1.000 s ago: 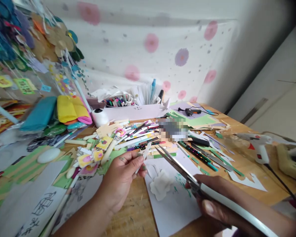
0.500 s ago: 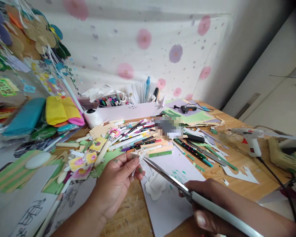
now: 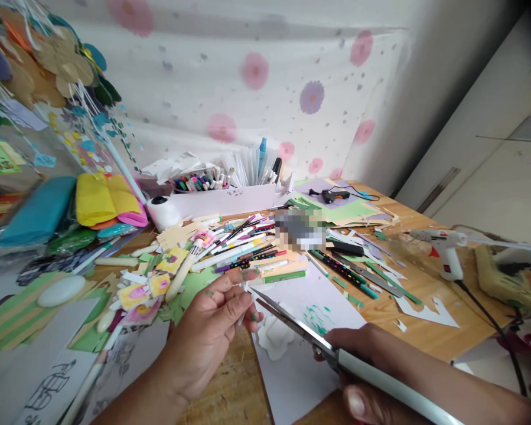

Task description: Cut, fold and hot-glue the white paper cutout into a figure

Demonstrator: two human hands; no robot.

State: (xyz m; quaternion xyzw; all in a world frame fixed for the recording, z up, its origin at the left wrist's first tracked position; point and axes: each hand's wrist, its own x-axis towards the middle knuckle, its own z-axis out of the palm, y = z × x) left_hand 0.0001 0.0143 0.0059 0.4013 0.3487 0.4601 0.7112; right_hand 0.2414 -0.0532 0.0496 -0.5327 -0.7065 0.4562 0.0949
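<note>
My left hand pinches a small white paper strip between thumb and fingers, above the wooden table. In my right hand is a pair of scissors with pale grey handles, fingers wrapped round them. The blades point up and left, and their tips reach the strip at my left fingertips. Below them lies a white sheet with a white cut-out shape and green marks on it.
Pens, markers and paper scraps litter the table's middle. A white box of markers stands at the back. A white glue gun with its cable lies right, a black one farther back. Folded coloured cloths and paper decorations are left.
The scissors have moved left and down toward my left hand, so the blade tips now meet the strip. The view has shifted slightly; my left hand keeps its pinch.
</note>
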